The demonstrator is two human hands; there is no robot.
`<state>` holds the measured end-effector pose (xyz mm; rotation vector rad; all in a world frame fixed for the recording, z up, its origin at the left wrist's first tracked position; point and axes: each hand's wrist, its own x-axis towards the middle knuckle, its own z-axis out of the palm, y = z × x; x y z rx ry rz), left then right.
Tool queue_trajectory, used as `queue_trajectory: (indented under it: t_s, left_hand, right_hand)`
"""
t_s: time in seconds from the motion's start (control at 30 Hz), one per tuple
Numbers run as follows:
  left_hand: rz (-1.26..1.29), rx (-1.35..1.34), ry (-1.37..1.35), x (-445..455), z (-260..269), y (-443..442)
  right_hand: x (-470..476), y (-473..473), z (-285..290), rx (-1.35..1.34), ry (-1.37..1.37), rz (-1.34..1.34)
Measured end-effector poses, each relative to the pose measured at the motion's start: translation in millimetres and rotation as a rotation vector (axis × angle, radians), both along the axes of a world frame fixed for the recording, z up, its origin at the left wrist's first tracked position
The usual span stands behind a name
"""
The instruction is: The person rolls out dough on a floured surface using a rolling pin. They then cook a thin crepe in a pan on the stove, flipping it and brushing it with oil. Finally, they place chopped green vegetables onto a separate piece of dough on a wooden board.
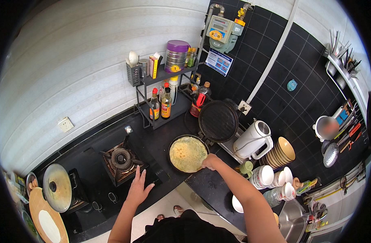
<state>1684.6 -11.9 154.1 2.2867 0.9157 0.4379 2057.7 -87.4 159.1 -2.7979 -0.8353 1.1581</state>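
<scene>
A round, pale yellow flatbread (188, 154) with brown spots and greenish patches lies in the black lower plate of an electric griddle (172, 167). The griddle's ridged lid (219, 122) is tipped back behind it. At the flatbread's right edge, my right hand (212, 162) has its fingers bent and pinches the rim. My left hand (138, 187) is empty with fingers spread, over the front of the black gas hob, just nearer to me than the bare burner (121, 158).
A lidded pan (57, 187) sits on the left burner. Beside it, a wooden board (36, 209) bears a flat white dough sheet (49, 226). Sauce bottles (166, 104) stand on a black rack. A white kettle (252, 139), stacked bowls (261, 176) and a sink (292, 217) line the right side.
</scene>
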Motion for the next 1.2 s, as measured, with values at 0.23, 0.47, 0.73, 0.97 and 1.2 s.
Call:
queue_trajectory:
  t_s: [0.23,0.47,0.73,0.97,1.2]
  left_hand:
    - [-0.034,0.011,-0.027,7,2,2]
    - [-0.020,0.044,-0.060,3,6,5]
    - [-0.054,0.036,-0.012,1,-1,3]
    - [-0.055,0.089,-0.040,6,8,4]
    - [-0.028,0.034,-0.044,-7,0,2]
  right_hand:
    - [-35,17,-2,-0.094,-0.227,0.295]
    - [37,4,-38,-0.033,0.097,0.281]
    - [-21,-20,-16,0.146,-0.252,0.227]
    - [-20,41,-15,-0.211,-0.119,0.543]
    - [61,-7,-101,0.061,0.320,-0.185]
